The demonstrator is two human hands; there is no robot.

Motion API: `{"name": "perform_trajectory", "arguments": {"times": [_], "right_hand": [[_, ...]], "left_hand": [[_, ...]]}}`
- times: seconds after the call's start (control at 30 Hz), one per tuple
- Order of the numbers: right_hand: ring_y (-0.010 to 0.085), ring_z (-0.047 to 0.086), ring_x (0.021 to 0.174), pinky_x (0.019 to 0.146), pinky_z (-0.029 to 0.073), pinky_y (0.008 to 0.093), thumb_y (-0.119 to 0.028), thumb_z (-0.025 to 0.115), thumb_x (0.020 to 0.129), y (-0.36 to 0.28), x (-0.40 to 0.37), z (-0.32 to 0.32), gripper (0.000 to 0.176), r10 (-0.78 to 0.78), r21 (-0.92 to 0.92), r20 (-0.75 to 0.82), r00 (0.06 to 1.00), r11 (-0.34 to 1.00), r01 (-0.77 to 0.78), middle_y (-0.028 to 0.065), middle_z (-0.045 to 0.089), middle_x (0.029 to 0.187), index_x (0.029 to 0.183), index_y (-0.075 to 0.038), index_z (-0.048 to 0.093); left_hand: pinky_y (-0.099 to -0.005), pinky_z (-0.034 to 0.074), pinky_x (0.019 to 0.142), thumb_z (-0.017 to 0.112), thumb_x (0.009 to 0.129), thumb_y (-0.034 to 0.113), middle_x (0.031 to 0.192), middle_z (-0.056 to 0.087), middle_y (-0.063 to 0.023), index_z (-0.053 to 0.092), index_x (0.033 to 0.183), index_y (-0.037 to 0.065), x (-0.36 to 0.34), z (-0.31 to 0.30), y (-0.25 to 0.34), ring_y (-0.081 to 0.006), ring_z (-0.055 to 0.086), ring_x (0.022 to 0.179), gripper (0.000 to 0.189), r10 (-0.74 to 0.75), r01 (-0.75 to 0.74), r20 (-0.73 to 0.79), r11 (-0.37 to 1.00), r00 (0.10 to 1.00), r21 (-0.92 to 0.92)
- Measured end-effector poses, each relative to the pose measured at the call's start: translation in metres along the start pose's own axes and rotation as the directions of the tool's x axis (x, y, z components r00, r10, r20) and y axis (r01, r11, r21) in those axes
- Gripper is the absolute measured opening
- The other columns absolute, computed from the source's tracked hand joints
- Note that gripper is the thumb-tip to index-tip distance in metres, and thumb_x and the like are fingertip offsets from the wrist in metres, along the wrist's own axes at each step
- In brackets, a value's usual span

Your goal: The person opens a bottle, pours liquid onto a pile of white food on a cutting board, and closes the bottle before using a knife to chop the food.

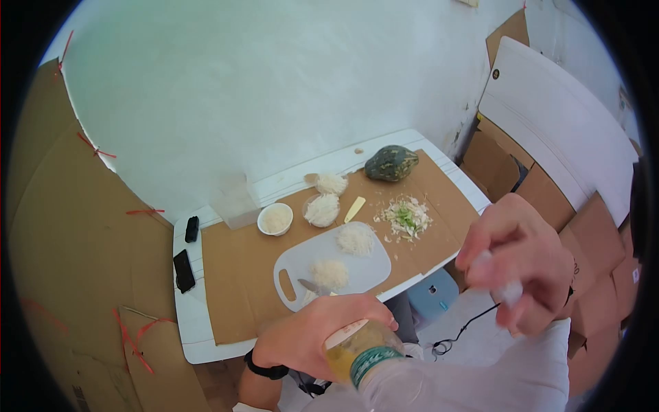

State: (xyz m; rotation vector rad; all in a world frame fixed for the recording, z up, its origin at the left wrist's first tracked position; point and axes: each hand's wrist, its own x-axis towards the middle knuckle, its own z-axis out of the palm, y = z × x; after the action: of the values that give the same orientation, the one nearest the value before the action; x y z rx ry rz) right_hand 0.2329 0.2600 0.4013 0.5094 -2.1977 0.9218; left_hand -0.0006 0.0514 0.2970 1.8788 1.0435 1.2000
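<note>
My left hand (322, 329) is wrapped round a clear bottle (384, 371) with a green band, tilted close to the camera at the bottom. My right hand (518, 264), raised at the right, pinches a small whitish, translucent thing (509, 291) that is blurred. Beyond my left hand lies a white cutting board (379, 259) with two piles of pale shreds (355, 239) on it. Part of a knife blade (309, 285) shows on the board, its handle hidden by my left hand.
A white bowl (276, 220), more white shreds (322, 209), a yellow-handled peeler or knife (355, 209), peelings (407, 218) and a green squash (391, 163) are on the cardboard (233, 295). Two black objects lie at the table's left edge. Boxes (590, 254) stand at the right.
</note>
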Motion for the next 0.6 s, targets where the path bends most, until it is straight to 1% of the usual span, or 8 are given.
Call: {"name": "perform_trajectory", "arguments": {"times": [0.03, 0.1, 0.13, 0.17, 0.27, 0.33, 0.43, 0.6], "right_hand": [[0.0205, 0.064, 0.095, 0.082, 0.053, 0.0314, -0.037, 0.074, 0.112, -0.002, -0.005, -0.005, 0.039, -0.014, -0.003, 0.003, 1.000, 1.000, 0.014, 0.0177, 0.068, 0.117, 0.134, -0.006, 0.077], [0.0250, 0.065, 0.106, 0.092, 0.053, 0.0342, -0.030, 0.071, 0.114, -0.004, -0.012, -0.013, 0.048, 0.205, 0.018, 0.016, 0.979, 0.978, -0.206, 0.0147, 0.065, 0.130, 0.145, 0.006, 0.066], [0.0250, 0.065, 0.106, 0.092, 0.053, 0.0342, -0.030, 0.071, 0.114, -0.004, -0.015, -0.014, 0.048, 0.174, 0.013, 0.020, 0.985, 0.985, -0.174, 0.0147, 0.065, 0.130, 0.145, 0.006, 0.066], [0.0234, 0.064, 0.106, 0.094, 0.052, 0.0340, -0.031, 0.072, 0.113, -0.002, -0.019, -0.012, 0.050, 0.240, 0.072, -0.005, 0.971, 0.968, -0.239, 0.0146, 0.064, 0.129, 0.147, 0.005, 0.065], [0.0208, 0.062, 0.107, 0.096, 0.051, 0.0341, -0.031, 0.073, 0.112, -0.001, -0.032, -0.010, 0.051, 0.311, 0.130, -0.048, 0.949, 0.944, -0.303, 0.0142, 0.063, 0.128, 0.148, 0.005, 0.064], [0.0193, 0.060, 0.109, 0.097, 0.051, 0.0345, -0.027, 0.072, 0.112, -0.002, -0.037, -0.009, 0.048, 0.344, 0.156, -0.094, 0.934, 0.932, -0.327, 0.0137, 0.062, 0.129, 0.147, 0.005, 0.063], [0.0193, 0.061, 0.110, 0.098, 0.051, 0.0350, -0.023, 0.073, 0.111, -0.008, -0.045, -0.008, 0.047, 0.403, 0.161, -0.081, 0.912, 0.908, -0.387, 0.0135, 0.061, 0.130, 0.146, 0.006, 0.063], [0.0191, 0.064, 0.110, 0.098, 0.055, 0.0340, -0.011, 0.078, 0.107, -0.005, -0.051, -0.004, 0.041, 0.422, 0.178, -0.023, 0.906, 0.893, -0.412, 0.0137, 0.060, 0.134, 0.144, 0.003, 0.066]], "left_hand": [[-0.0423, 0.059, 0.103, 0.097, 0.075, 0.022, 0.134, 0.074, -0.0120, 0.066, 0.145, 0.009, -0.001, 0.001, 0.002, -0.0323, 0.075, 0.117, 0.078, 0.007, -0.007, -0.004, 1.000, 1.000, 0.013], [-0.0455, 0.058, 0.105, 0.097, 0.078, 0.025, 0.140, 0.074, -0.0128, 0.066, 0.146, 0.009, -0.003, 0.000, 0.007, -0.0365, 0.073, 0.123, 0.076, 0.116, -0.120, -0.086, 0.992, 0.990, -0.042], [-0.0482, 0.057, 0.108, 0.097, 0.077, 0.026, 0.143, 0.074, -0.0140, 0.065, 0.147, 0.008, -0.006, -0.002, 0.013, -0.0391, 0.072, 0.126, 0.080, 0.106, -0.109, -0.076, 0.994, 0.991, -0.031], [-0.0482, 0.057, 0.108, 0.097, 0.077, 0.026, 0.143, 0.074, -0.0140, 0.065, 0.147, 0.008, -0.005, -0.005, 0.021, -0.0391, 0.072, 0.126, 0.080, 0.115, -0.116, -0.083, 0.993, 0.990, -0.003], [-0.0487, 0.056, 0.107, 0.093, 0.082, 0.019, 0.140, 0.074, -0.0146, 0.067, 0.143, 0.007, -0.003, -0.008, 0.036, -0.0382, 0.072, 0.123, 0.068, 0.167, -0.162, -0.142, 0.986, 0.976, 0.046], [-0.0491, 0.054, 0.105, 0.087, 0.086, 0.013, 0.135, 0.075, -0.0138, 0.071, 0.134, 0.006, 0.004, -0.020, 0.039, -0.0360, 0.071, 0.118, 0.051, 0.363, -0.285, -0.145, 0.878, 0.921, 0.385], [-0.0488, 0.051, 0.104, 0.083, 0.088, 0.009, 0.130, 0.075, -0.0125, 0.073, 0.125, 0.007, 0.017, -0.034, 0.066, -0.0344, 0.070, 0.113, 0.038, 0.489, -0.314, -0.181, 0.759, 0.853, 0.571], [-0.0500, 0.050, 0.107, 0.084, 0.086, 0.011, 0.131, 0.074, -0.0123, 0.073, 0.122, 0.009, 0.036, -0.048, 0.098, -0.0351, 0.070, 0.116, 0.037, 0.601, -0.290, -0.181, 0.599, 0.778, 0.746]]}}
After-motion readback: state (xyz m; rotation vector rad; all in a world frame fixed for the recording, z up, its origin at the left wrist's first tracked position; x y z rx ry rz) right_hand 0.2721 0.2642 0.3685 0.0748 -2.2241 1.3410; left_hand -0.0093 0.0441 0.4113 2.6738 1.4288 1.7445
